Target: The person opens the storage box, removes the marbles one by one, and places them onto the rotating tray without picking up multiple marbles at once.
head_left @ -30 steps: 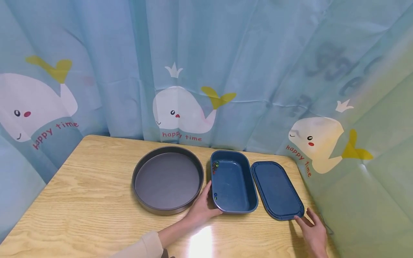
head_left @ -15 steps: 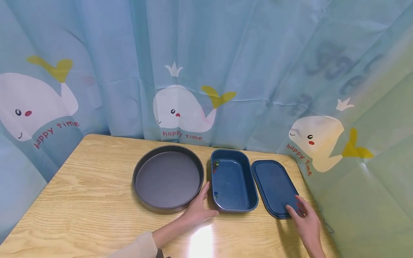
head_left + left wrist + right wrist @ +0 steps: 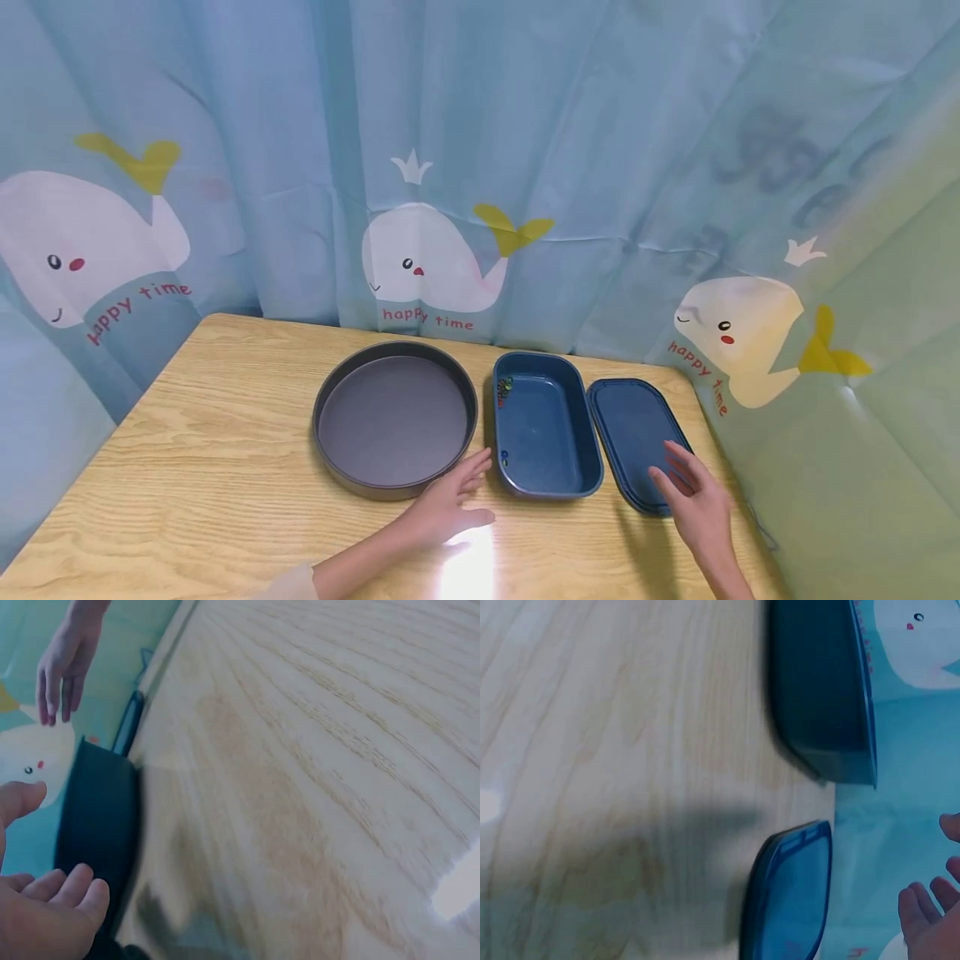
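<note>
Blue oblong tub (image 3: 536, 429) stands beside a flat lid (image 3: 637, 433).

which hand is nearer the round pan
Left: the left hand is by the near right edge of the round pan; the right hand is farther right, near the blue lid.

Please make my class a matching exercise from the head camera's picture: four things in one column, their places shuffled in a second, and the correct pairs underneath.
Column one
1. round pan
2. open box
3. flat lid
4. curtain

Column two
A. between pan and lid
B. behind the table
C. left of the box
D. right of the box

Pairs: 1-C, 2-A, 3-D, 4-B
</note>
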`<state>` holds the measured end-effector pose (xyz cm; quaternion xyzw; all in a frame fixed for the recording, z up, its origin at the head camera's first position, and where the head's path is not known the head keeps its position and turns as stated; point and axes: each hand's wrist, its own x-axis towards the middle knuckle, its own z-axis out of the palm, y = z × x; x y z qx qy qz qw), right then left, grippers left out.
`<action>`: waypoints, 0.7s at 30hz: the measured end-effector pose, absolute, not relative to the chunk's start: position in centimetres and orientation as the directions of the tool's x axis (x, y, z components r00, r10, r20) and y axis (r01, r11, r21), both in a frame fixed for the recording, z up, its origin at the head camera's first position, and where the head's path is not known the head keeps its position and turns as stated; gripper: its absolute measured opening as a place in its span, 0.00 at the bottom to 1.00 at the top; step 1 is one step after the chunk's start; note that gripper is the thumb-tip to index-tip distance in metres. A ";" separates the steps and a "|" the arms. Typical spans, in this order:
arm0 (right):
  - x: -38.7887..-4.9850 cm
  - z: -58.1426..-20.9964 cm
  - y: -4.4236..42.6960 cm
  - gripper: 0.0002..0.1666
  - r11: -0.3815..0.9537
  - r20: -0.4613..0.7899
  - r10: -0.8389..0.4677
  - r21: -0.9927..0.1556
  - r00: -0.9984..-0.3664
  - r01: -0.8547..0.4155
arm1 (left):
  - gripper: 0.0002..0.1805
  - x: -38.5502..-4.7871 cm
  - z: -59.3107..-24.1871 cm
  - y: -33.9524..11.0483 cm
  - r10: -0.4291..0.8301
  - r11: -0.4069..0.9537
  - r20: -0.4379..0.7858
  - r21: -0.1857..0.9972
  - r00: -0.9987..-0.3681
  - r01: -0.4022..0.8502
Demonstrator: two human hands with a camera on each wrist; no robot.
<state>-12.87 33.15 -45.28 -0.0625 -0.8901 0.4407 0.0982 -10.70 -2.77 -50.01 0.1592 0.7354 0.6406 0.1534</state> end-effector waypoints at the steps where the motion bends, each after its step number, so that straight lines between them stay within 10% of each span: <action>1: -13.0 -45.2 32.9 0.29 0.598 0.137 0.187 -0.802 -0.973 0.002 | 0.44 -10.5 -49.7 -3.0 0.435 0.140 -0.014 0.989 -0.900 0.052; 21: -14.2 -44.0 29.6 0.19 0.550 0.269 -0.029 -0.800 -0.963 -0.240 | 0.18 -8.5 -47.4 -10.7 0.307 0.500 0.292 0.760 -0.906 0.414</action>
